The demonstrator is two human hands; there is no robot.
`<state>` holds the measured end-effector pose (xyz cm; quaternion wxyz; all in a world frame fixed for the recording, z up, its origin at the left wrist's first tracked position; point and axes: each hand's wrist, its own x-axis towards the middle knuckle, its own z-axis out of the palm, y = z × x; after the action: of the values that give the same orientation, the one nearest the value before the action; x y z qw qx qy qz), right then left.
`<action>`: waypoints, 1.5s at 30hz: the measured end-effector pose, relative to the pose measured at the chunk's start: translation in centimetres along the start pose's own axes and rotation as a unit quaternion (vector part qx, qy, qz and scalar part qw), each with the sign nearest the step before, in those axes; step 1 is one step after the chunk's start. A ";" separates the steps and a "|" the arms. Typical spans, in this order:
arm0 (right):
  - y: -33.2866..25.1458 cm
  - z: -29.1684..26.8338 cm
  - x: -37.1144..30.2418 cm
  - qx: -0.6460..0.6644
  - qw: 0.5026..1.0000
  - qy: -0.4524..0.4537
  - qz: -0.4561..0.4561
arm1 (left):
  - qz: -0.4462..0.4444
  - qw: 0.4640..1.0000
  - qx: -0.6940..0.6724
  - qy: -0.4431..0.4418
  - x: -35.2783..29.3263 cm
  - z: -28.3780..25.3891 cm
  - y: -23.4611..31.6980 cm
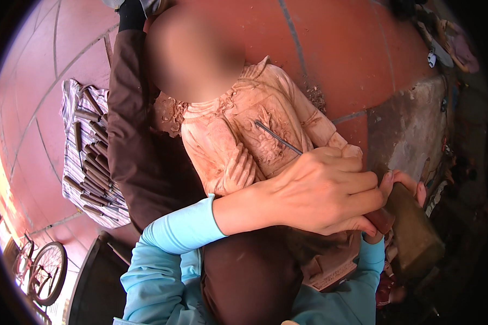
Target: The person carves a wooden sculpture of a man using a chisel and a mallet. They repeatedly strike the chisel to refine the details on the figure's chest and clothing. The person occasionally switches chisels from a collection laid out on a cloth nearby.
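the statue [217, 127] lay on its back through the middle of the frame, and the work on it looked well along to me. collar folds, sleeves and folded fingers were cut, and a raised pattern [268, 143] stood on the chest. that pattern seemed the part in hand: the chisel [279, 138] angled over it, though i couldn't tell whether its tip touched. the left hand [328, 189], right of centre, had its fingers closed round the chisel's handle. the right hand [401, 181], mostly hidden, curled its fingers round a mallet [417, 233]. shavings [171, 115] lay by the shoulders, and more chisels [95, 173] on a striped cloth [73, 135] at left. i'd guess finer cutting and smoothing remained; the head was too blurred to judge.
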<state>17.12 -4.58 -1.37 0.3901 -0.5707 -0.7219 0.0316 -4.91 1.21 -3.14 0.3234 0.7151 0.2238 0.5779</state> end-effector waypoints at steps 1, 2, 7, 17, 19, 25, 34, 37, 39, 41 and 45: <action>0.1 0.0 -0.2 0.016 0.999 0.013 0.027 | 0.002 1.000 0.003 -0.004 0.0 0.0 0.0; 0.1 0.2 -0.2 0.014 0.999 0.014 0.039 | 0.002 1.000 0.013 -0.005 0.1 0.1 0.0; 0.6 -1.1 0.9 -0.169 0.974 -0.150 -0.014 | -0.005 0.999 0.038 0.004 0.2 0.4 -0.3; 0.3 1.1 3.1 0.037 0.996 0.013 0.080 | -0.042 0.993 0.106 0.041 1.7 1.1 -0.8; 0.6 1.3 3.3 0.075 0.994 0.012 0.084 | -0.052 0.990 0.121 0.043 1.7 1.2 -0.8; 2.2 0.9 4.8 0.035 0.996 -0.038 0.075 | -0.064 0.980 0.153 0.106 2.7 1.4 -1.7; 1.2 1.8 7.3 0.028 0.995 -0.053 0.078 | -0.091 0.968 0.172 0.159 3.4 1.6 -2.1; 1.6 2.3 6.0 0.007 0.996 -0.032 0.081 | -0.099 0.970 0.177 0.136 3.1 1.4 -2.0; 1.8 2.2 5.8 0.004 0.995 -0.039 0.095 | -0.099 0.970 0.186 0.124 3.1 1.2 -2.0; 1.9 1.7 5.6 -0.001 0.993 -0.050 0.111 | -0.098 0.969 0.192 0.120 2.8 1.5 -1.9; 1.8 1.0 4.8 0.039 0.985 -0.046 0.163 | -0.102 0.971 0.180 0.119 3.0 1.4 -1.8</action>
<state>17.75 0.53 -0.39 0.3681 -0.6630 -0.6345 0.1492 -2.81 4.25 -2.62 0.2171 0.6611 0.4328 0.5732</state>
